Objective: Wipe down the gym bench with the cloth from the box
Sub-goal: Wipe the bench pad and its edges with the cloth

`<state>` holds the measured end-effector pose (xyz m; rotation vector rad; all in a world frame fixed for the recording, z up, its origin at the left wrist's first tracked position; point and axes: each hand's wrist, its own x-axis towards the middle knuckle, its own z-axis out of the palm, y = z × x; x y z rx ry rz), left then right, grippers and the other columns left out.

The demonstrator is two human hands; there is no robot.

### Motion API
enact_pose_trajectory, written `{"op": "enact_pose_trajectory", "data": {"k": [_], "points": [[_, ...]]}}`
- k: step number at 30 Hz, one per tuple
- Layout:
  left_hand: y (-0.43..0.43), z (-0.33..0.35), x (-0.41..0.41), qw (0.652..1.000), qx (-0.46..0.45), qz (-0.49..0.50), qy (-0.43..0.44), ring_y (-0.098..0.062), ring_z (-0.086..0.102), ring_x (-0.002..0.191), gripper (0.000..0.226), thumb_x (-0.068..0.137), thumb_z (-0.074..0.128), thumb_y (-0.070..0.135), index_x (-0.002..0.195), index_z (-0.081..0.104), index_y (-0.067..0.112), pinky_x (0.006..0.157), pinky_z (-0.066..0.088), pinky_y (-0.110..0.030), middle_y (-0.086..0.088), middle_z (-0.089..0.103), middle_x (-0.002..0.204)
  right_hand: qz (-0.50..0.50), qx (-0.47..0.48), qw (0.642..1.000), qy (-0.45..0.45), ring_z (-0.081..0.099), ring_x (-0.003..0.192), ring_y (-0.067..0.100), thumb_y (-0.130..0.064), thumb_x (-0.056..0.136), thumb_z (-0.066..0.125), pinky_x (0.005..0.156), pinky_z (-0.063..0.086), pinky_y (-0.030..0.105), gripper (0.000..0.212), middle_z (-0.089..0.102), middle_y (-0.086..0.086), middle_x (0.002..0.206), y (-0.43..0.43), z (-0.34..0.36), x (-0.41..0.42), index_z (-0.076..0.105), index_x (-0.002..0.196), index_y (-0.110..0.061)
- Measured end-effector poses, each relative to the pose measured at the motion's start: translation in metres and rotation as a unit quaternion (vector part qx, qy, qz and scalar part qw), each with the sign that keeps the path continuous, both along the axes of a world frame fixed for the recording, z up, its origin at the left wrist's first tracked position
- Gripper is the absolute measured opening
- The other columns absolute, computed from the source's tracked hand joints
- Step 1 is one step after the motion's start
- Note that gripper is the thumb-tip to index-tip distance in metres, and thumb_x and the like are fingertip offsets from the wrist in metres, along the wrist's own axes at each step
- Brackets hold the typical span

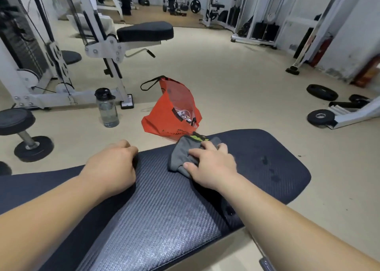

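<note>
Grey, with a black and lime-green patch at its far end, the cloth [180,157] lies bunched on the gym bench [164,209] under the right hand [212,165]. That hand clutches it from above, with bent fingers [205,146] spread over the folds and the thumb [188,165] pressed into its near side. The cloth sits toward the bench pad's far edge, at about 1 o'clock from the middle of the view.

At 9 o'clock from the cloth, the left hand [113,164] rests on the dark, woven-textured pad, its fingers curled down over the far edge so that their tips are hidden. A few dark damp spots [265,160] mark the pad at 3 o'clock from the right hand.

On the beige floor at 12 o'clock from the cloth, just beyond the bench, stands an open orange bag [174,110] with a black strap. A clear water bottle [107,108] with a black lid stands at 10 o'clock, near a white exercise machine [102,44]. A dumbbell [22,135] lies at the view's 9 o'clock, and black weight plates [321,92] lie at 3 o'clock.
</note>
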<state>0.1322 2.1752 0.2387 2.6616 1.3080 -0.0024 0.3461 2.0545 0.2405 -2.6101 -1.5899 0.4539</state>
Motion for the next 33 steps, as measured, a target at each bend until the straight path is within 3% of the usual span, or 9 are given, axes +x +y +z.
{"op": "enact_pose_trajectory", "data": {"k": [5,11,15,19,22,24,27,30,33], "points": [[-0.043,0.011,0.027,0.982,0.008,-0.094,-0.163,-0.024,0.057,0.129,0.053,0.088,0.054,0.009,0.139,0.060,0.022,0.103,0.048,-0.036,0.003,0.053,0.149,0.239,0.011,0.970,0.050,0.026,0.143,0.025,-0.060,0.091,0.064,0.118,0.032,0.044,0.049,0.036,-0.017,0.162,-0.011,0.003,-0.023,0.058,0.139,-0.049],[-0.056,0.004,0.027,0.983,-0.021,-0.088,-0.162,-0.018,0.051,0.135,0.051,0.090,0.053,0.012,0.140,0.060,0.023,0.112,0.043,-0.034,0.007,0.050,0.149,-0.028,0.006,1.000,-0.006,0.029,0.143,0.031,-0.058,0.100,0.047,0.106,0.040,0.046,0.045,0.033,-0.009,0.162,-0.008,0.004,0.017,0.053,0.143,-0.046],[-0.036,0.002,0.018,0.997,-0.039,-0.024,-0.061,-0.023,0.051,0.130,0.038,0.090,0.047,0.026,0.124,0.063,0.019,0.104,0.049,-0.042,0.000,0.056,0.137,0.071,-0.002,0.997,-0.004,0.024,0.147,0.033,-0.061,0.099,0.049,0.107,0.039,0.048,0.047,0.037,-0.011,0.160,-0.006,0.003,-0.006,0.053,0.143,-0.047],[-0.015,0.007,0.019,0.999,-0.045,0.021,0.015,-0.028,0.058,0.110,0.044,0.080,0.034,0.041,0.103,0.064,0.019,0.085,0.052,-0.038,-0.003,0.059,0.107,0.175,0.022,0.982,0.064,0.018,0.152,0.017,-0.064,0.092,0.061,0.117,0.036,0.045,0.050,0.030,-0.027,0.163,-0.002,0.002,-0.019,0.053,0.141,-0.055],[-0.012,0.001,0.022,0.999,-0.017,0.021,0.029,-0.027,0.057,0.106,0.013,0.086,0.045,0.028,0.087,0.056,0.022,0.078,0.050,-0.036,0.001,0.051,0.097,0.061,0.032,0.996,0.051,0.023,0.150,0.017,-0.065,0.093,0.059,0.111,0.039,0.043,0.050,0.029,-0.025,0.164,0.008,0.000,0.003,0.053,0.141,-0.055],[-0.012,-0.003,0.019,0.999,-0.030,0.024,0.025,-0.024,0.056,0.107,0.007,0.087,0.046,0.026,0.086,0.052,0.024,0.081,0.051,-0.037,0.005,0.047,0.097,-0.045,0.026,0.998,0.021,0.026,0.147,0.026,-0.065,0.096,0.051,0.105,0.043,0.045,0.048,0.031,-0.018,0.164,0.014,-0.001,0.021,0.051,0.143,-0.052],[-0.005,-0.001,0.012,0.997,-0.062,0.034,-0.009,-0.023,0.056,0.120,0.027,0.090,0.047,0.023,0.108,0.066,0.027,0.097,0.050,-0.039,0.008,0.060,0.116,-0.090,0.013,0.996,-0.019,0.033,0.138,0.032,-0.063,0.100,0.045,0.102,0.046,0.048,0.043,0.042,-0.009,0.155,0.020,-0.007,0.025,0.056,0.138,-0.047],[0.002,0.002,0.000,0.984,-0.125,0.065,-0.110,-0.018,0.052,0.136,0.049,0.091,0.049,0.010,0.136,0.064,0.024,0.115,0.038,-0.029,0.007,0.062,0.142,-0.035,0.017,0.998,-0.053,0.035,0.134,0.034,-0.063,0.100,0.043,0.101,0.046,0.048,0.043,0.048,-0.007,0.147,0.024,-0.006,-0.003,0.059,0.135,-0.045],[0.001,0.001,-0.025,0.974,-0.095,0.090,-0.184,-0.018,0.054,0.135,0.048,0.092,0.049,0.001,0.136,0.064,0.016,0.111,0.031,-0.016,-0.001,0.063,0.142,0.088,0.040,0.994,-0.051,0.036,0.134,0.033,-0.064,0.099,0.044,0.103,0.044,0.043,0.046,0.047,-0.010,0.149,0.034,-0.008,-0.050,0.057,0.139,-0.045]]}}
